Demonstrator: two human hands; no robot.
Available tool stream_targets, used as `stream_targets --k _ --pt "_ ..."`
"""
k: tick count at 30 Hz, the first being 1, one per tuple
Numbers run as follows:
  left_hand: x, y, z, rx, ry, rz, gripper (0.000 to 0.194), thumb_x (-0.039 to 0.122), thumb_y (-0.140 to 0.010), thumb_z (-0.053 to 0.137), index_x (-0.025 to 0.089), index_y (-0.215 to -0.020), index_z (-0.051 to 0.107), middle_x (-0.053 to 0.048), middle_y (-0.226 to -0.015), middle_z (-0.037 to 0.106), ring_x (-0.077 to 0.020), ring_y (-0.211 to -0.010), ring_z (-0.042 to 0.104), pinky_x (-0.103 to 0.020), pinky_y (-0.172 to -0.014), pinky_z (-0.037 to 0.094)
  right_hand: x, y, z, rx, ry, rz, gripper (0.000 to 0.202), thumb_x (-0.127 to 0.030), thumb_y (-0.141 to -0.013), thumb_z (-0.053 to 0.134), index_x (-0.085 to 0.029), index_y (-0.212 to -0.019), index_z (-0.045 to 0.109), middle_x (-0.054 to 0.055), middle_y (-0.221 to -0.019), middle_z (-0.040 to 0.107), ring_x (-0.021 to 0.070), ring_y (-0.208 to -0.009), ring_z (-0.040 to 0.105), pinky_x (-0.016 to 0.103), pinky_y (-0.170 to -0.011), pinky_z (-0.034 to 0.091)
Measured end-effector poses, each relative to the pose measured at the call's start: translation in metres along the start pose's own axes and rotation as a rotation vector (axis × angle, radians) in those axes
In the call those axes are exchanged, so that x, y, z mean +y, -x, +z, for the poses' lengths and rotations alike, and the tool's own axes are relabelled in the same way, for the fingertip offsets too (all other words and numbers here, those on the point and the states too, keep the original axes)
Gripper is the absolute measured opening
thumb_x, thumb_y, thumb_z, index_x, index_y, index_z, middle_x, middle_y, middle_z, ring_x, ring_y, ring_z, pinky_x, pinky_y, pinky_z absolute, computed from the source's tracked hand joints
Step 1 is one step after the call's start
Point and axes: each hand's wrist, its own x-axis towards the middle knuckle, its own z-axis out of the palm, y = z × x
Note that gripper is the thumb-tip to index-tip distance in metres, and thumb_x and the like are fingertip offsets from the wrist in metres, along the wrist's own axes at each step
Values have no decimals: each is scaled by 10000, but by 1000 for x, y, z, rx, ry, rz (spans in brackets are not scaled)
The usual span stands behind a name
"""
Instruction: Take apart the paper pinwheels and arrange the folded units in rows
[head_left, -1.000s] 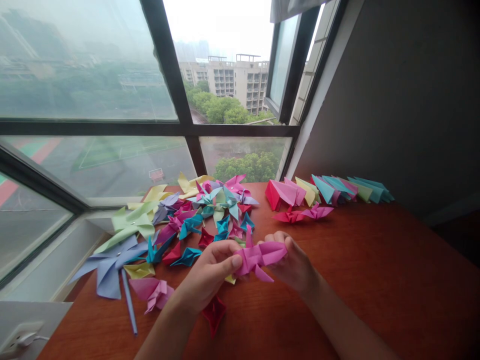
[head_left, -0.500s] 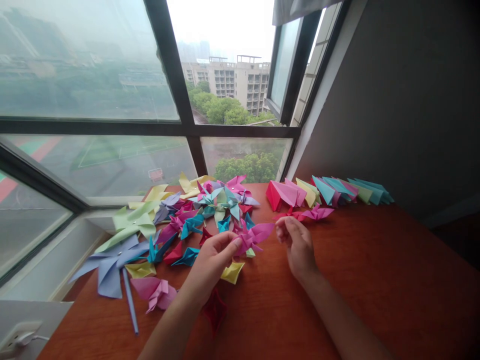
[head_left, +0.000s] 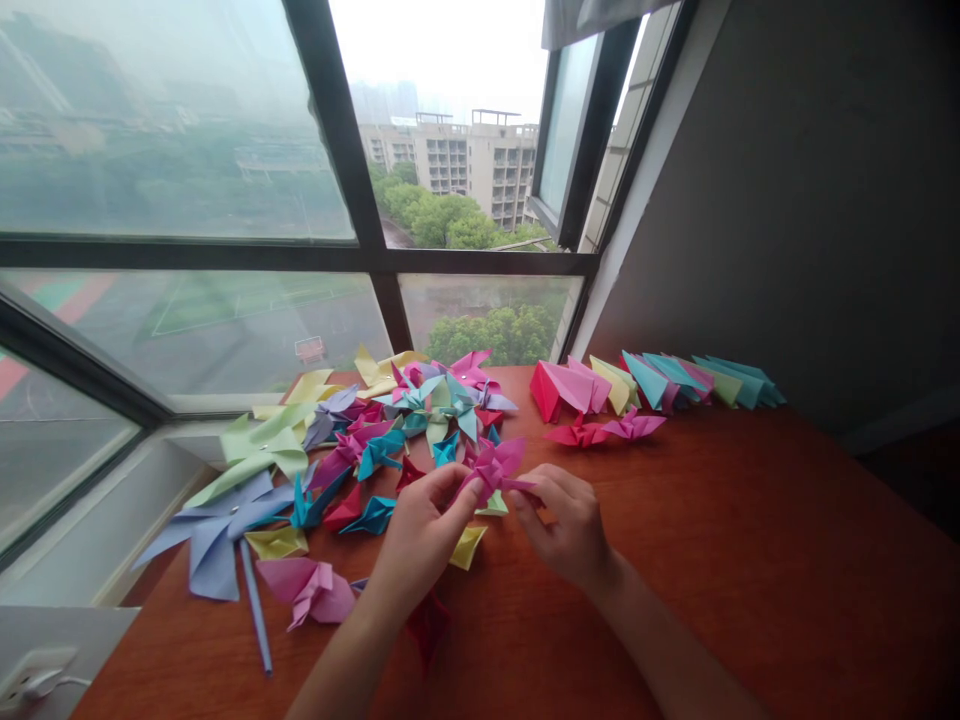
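"What's nearest?"

"A dark red paper piece (head_left: 427, 630) on the bench (head_left: 675, 600), partly covered by the left forearm (head_left: 352, 640)."

"And the hands?"

"The left hand (head_left: 420, 525) has a narrow grip, thumb against fingers, on one side of the magenta paper piece (head_left: 499, 465). The right hand (head_left: 574, 525) pinches a slim point on its other side. It's up off the bench, between them."

"Why both?"

"One probably steadies the body while the other handles that thin point; soft paper would swing otherwise."

"What can't you make out?"

"The underside of its folds, and the fingertips behind it. A yellow paper piece (head_left: 469, 548) just below is partly cut off by the left hand."

"Farther off?"

"Pinwheels (head_left: 274, 445) overlap, so some stems are hidden. By the wall (head_left: 810, 200), folded paper planes (head_left: 574, 385) lean close in a row, perhaps to save room; I can't count them surely. Beyond the window frame (head_left: 480, 262), haze blurs the buildings (head_left: 480, 160)."
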Motion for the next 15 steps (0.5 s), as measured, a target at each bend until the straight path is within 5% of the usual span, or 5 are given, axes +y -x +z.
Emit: stream_targets --k 9,15 --pt "2 1 -2 -10 -94 49 362 480 -915 540 162 -772 640 7 -655 559 -130 -603 485 -204 -539 367 5 -3 -5 57 156 -57 74 -132 -876 590 -199 -861 617 26 -728 647 156 -674 587 286 -655 456" --pt "1 2 -3 -51 -40 46 387 496 -934 507 163 -791 641 -31 -724 640 -163 -669 565 -213 -559 394 36 -12 -40 215 379 -82 67 -129 -867 617 -184 -898 639 43 -798 688 159 -735 631 270 -724 496"
